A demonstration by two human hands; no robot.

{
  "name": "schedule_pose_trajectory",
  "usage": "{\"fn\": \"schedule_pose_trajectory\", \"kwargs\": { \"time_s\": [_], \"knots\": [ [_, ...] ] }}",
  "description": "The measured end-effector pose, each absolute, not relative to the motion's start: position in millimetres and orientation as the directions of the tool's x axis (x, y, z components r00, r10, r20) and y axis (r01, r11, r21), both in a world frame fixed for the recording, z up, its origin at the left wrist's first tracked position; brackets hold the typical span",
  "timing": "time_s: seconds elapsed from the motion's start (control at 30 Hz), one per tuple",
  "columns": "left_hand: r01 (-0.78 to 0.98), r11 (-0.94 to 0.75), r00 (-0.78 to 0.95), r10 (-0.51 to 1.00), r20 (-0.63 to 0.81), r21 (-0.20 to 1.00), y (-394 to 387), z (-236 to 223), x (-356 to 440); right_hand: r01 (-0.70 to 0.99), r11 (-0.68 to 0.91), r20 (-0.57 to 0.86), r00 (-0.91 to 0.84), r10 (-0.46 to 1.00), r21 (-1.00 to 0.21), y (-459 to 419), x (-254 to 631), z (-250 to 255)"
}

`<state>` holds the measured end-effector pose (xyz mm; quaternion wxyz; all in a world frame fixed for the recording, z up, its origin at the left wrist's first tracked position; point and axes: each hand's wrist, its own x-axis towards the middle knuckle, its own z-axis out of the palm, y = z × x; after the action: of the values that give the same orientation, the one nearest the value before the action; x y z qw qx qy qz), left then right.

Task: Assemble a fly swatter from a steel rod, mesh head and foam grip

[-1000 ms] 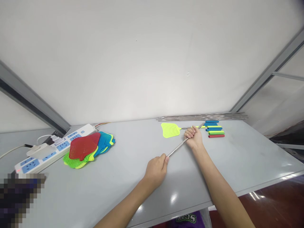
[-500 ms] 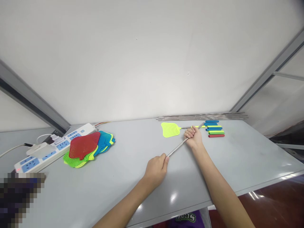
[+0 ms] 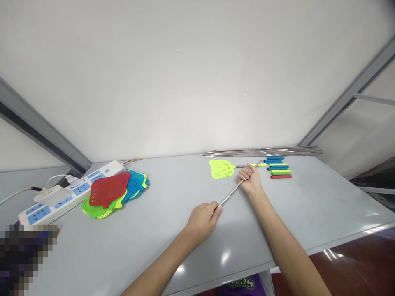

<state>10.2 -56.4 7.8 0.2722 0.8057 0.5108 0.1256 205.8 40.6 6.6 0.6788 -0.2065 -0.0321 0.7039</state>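
Steel rod (image 3: 230, 196) and right hand (image 3: 249, 179) now slightly nearer the left hand (image 3: 202, 224)

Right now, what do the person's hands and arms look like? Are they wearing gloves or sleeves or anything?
The left hand and right hand are bare, with no gloves. The left forearm and right forearm are bare too, with no sleeve showing in the view. I can see no watch, bracelet, ring or marking on either one.

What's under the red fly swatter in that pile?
A green fly swatter and a blue one stick out from under the red fly swatter. The middle is covered, so what lies right beneath it can't be seen.
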Motion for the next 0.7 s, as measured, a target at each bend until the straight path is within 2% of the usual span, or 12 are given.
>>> {"fn": "schedule_pose_trajectory", "kwargs": {
  "time_s": [0.13,0.27,0.37,0.53,0.6,0.7],
  "knots": [
    [0.681,-0.277,0.469,0.876,-0.113,0.678,-55,16,8,-0.941,-0.205,-0.270,-0.131,0.954,-0.269,35,185,4],
    [0.524,-0.084,0.532,0.810,-0.249,0.847,-53,19,5,-0.913,-0.331,-0.303,-0.255,0.918,-0.236,26,159,1],
    [0.380,0.093,0.575,0.756,-0.314,0.920,-53,15,6,-0.900,-0.362,-0.304,-0.284,0.909,-0.242,18,147,0],
    [0.192,0.434,0.495,0.732,-0.469,0.880,-57,12,14,-0.900,-0.340,-0.289,-0.261,0.921,-0.272,9,136,0],
    [0.195,0.493,0.441,0.728,-0.525,0.848,-58,13,17,-0.896,-0.334,-0.294,-0.248,0.923,-0.293,6,133,0],
    [0.216,0.489,0.380,0.755,-0.535,0.845,-60,10,19,-0.894,-0.299,-0.298,-0.201,0.933,-0.335,2,128,0]
  ]
}}
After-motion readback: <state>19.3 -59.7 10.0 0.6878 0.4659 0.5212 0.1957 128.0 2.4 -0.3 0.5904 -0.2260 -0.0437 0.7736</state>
